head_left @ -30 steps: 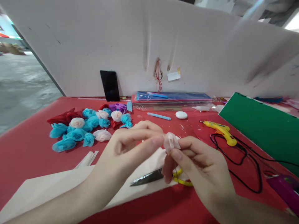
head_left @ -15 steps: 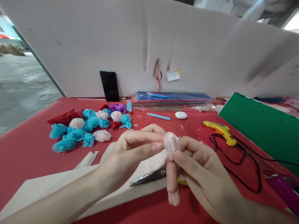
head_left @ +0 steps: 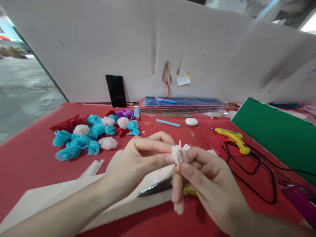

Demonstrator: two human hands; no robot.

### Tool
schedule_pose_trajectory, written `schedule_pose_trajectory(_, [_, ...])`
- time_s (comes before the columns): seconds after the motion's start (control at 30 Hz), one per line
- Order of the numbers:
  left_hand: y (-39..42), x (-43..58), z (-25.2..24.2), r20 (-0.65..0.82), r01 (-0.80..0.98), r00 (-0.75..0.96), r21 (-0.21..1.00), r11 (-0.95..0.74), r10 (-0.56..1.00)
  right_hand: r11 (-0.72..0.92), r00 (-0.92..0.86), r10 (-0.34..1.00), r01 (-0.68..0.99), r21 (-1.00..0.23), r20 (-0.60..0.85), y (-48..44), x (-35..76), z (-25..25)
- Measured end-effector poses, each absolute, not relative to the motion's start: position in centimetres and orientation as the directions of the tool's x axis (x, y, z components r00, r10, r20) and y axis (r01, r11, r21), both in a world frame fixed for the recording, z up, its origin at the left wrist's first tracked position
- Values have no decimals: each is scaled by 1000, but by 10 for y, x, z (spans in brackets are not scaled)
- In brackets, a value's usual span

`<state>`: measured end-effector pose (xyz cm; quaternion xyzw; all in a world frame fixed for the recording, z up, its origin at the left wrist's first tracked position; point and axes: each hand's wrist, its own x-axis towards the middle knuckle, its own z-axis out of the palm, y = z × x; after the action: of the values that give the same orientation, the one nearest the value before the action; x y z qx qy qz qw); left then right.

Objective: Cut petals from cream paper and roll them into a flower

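Observation:
Between my two hands is a small pale pink crepe-paper flower (head_left: pixel 178 155), partly rolled, held up above the table. My left hand (head_left: pixel 148 154) pinches its left side between thumb and fingers. From below and the right, the thumb and forefinger of my right hand (head_left: pixel 207 177) grip its base, with other fingers of that hand pointing down. Under the hands lie scissors (head_left: pixel 156 187) with dark blades and yellow handles, mostly covered by my right hand. They rest on a large sheet of pale crepe paper (head_left: pixel 123 210).
Finished blue, pink, red and purple paper flowers (head_left: pixel 81 143) cluster at the left. A yellow glue gun (head_left: pixel 232 138) with a black cord lies right, beside a green board (head_left: pixel 274 138). Behind are a phone (head_left: pixel 116 91), a blue pen (head_left: pixel 168 123), a white oval object (head_left: pixel 191 121) and wrapped paper (head_left: pixel 182 102).
The pink paper has been gathered tighter and looks narrower, with a thin tip now sticking up. Both hands have shifted slightly, the right one a little to the left.

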<state>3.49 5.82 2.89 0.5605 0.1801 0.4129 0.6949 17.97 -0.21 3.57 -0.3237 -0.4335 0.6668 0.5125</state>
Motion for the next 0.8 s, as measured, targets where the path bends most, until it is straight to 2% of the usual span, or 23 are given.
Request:
schedule_pose_trajectory(0.3, [59,37,28,198,-401,621,912,90,758,-1,-188,980,-341,-940,67,-4,176,37])
schedule_pose_trajectory(0.5, [58,32,32,280,-313,585,944,-106,761,121,-90,985,-229,-966,144,-3,177,39])
schedule_pose_trajectory(0.6, [53,31,39,295,-229,557,953,-198,776,209,-32,976,-116,-971,213,-4,178,39])
schedule_pose_trajectory(0.8, [44,33,48,289,-100,474,956,-276,832,362,1,931,110,-926,365,-7,180,32])
